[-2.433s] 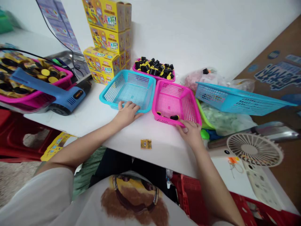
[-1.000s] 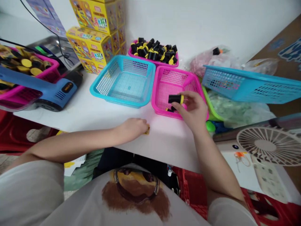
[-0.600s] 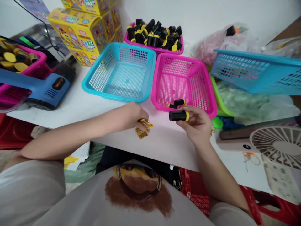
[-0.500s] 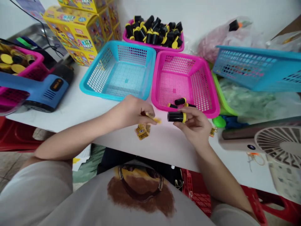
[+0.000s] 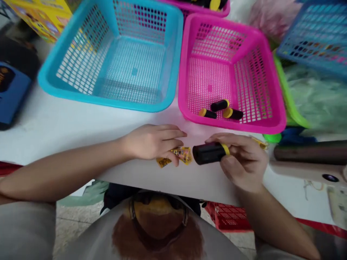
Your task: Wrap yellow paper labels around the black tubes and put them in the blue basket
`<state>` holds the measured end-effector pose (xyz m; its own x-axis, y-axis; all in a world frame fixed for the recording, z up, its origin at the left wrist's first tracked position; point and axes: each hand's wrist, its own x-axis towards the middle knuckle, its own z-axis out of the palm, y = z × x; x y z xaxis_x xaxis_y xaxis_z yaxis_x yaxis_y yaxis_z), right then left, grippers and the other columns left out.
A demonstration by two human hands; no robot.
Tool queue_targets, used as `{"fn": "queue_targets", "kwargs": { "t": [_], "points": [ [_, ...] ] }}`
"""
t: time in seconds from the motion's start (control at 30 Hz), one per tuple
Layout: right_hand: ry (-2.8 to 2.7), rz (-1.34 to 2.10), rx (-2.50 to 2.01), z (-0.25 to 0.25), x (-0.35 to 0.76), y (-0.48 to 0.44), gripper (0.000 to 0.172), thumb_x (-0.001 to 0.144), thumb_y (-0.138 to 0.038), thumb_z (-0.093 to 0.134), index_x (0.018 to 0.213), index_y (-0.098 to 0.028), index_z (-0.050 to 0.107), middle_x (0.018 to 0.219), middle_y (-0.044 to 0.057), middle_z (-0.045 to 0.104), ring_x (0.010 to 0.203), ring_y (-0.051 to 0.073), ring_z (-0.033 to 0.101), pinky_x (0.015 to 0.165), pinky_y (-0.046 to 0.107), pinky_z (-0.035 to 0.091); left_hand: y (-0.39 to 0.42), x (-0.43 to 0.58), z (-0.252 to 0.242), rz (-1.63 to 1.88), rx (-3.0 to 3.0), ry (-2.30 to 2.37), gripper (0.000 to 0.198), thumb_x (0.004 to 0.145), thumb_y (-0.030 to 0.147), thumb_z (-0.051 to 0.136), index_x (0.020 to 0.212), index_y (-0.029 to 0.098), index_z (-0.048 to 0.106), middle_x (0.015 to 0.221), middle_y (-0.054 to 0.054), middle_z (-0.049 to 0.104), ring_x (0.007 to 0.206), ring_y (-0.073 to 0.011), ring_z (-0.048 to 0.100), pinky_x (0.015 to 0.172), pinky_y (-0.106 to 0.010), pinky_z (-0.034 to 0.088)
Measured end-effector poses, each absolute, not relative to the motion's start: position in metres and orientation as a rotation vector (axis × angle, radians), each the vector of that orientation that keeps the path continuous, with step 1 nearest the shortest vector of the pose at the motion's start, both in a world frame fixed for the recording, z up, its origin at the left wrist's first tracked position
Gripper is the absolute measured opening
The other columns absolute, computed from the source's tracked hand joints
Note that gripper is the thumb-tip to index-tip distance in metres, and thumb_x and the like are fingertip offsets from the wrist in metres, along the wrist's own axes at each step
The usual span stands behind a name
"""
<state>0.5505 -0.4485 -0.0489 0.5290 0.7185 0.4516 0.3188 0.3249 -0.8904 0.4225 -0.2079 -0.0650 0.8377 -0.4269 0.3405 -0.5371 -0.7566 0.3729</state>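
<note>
My right hand (image 5: 242,160) grips a black cylinder with a yellow band (image 5: 209,153), held sideways just above the white table's front edge (image 5: 81,126). My left hand (image 5: 153,141) pinches a small yellow printed sticker (image 5: 182,154) right beside the cylinder's open end. Another yellow sticker (image 5: 163,162) lies on the table under the left fingers. Behind the hands a pink basket (image 5: 273,104) holds three more black-and-yellow cylinders (image 5: 220,105). A blue basket (image 5: 114,103) to its left has nothing in it.
A blue tool (image 5: 11,90) sits at the far left. Yellow boxes (image 5: 40,18) stand at the back left. A second blue basket (image 5: 317,36) tilts over green bags (image 5: 314,97) at the right. Red crates (image 5: 230,220) stand under the table.
The camera has dropped closer to the table. My right hand brought the cylinder out of the pink basket toward me. My left hand picked a sticker up and moved it to the cylinder.
</note>
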Motion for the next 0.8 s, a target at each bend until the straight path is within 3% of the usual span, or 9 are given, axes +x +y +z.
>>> {"fn": "queue_targets", "kwargs": {
  "t": [0.1,0.37,0.5,0.67,0.8],
  "points": [
    [-1.105,0.348,-1.289,-0.05,0.551,-0.45,0.036,0.088,-0.019,0.082,0.124,-0.026,0.078,0.106,0.005,0.081,0.093,0.017,0.079,0.077,0.024,0.068,-0.205,0.422,-0.069,0.52,2.564,-0.762,0.042,0.106,0.046,0.056,0.126,0.013,0.073,0.126,-0.016,0.078,0.124,-0.0258,0.072,0.107,-0.035,0.06],
    [-1.23,0.282,-1.439,-0.052,0.551,-0.451,0.05,0.085,-0.014,0.083,0.132,-0.029,0.075,0.115,0.008,0.077,0.101,0.019,0.077,0.076,0.025,0.069,-0.214,0.419,-0.07,0.513,2.494,-0.658,0.052,0.105,0.054,0.055,0.138,0.015,0.067,0.113,-0.013,0.08,0.109,-0.0224,0.076,0.1,-0.031,0.059],
    [-1.369,0.17,-1.477,-0.055,0.551,-0.449,0.051,0.081,-0.013,0.086,0.128,-0.029,0.076,0.115,0.006,0.075,0.101,0.019,0.076,0.085,0.03,0.068,-0.226,0.416,-0.066,0.41,2.194,-0.517,0.041,0.102,0.036,0.067,0.14,0.02,0.065,0.125,-0.011,0.078,0.112,-0.0182,0.077,0.1,-0.025,0.058],
    [-1.22,0.295,-1.546,-0.067,0.54,-0.451,0.061,0.083,-0.014,0.086,0.138,-0.028,0.067,0.115,0.005,0.076,0.095,0.016,0.076,0.087,0.03,0.068,-0.242,0.408,-0.061,0.244,1.94,-0.208,0.064,0.09,0.022,0.079,0.148,0.025,0.051,0.125,-0.006,0.079,0.108,-0.017,0.079,0.089,-0.023,0.062],
    [-1.109,0.208,-1.572,-0.07,0.525,-0.446,0.044,0.083,-0.02,0.087,0.123,-0.025,0.07,0.105,0.003,0.077,0.088,0.017,0.075,0.081,0.032,0.067,-0.249,0.403,-0.065,0.364,1.894,-0.159,0.061,0.092,0.02,0.076,0.146,0.03,0.05,0.136,-0.005,0.075,0.115,-0.0193,0.078,0.089,-0.025,0.065]
  ]
}}
